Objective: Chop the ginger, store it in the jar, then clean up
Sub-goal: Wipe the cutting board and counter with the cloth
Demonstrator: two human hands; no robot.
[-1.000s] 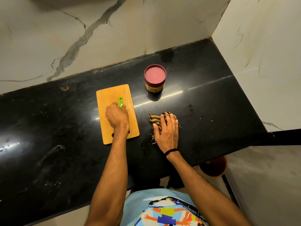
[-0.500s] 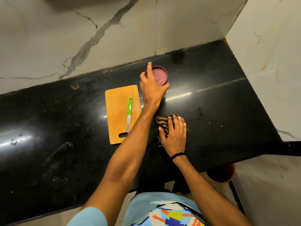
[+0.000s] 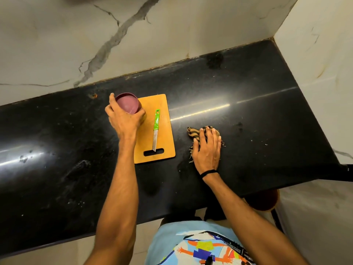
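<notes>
Grasping the red-lidded jar, left hand's fingers curl round it; right hand's fingers lie straight on the cloth.

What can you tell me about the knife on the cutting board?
The knife is small, with a bright green handle, plastic by its look, with a hole at its far end, and a narrow silvery blade. It lies flat on the wooden cutting board, handle away from the person, tip at the board's handle slot. Only the board touches it.
</notes>
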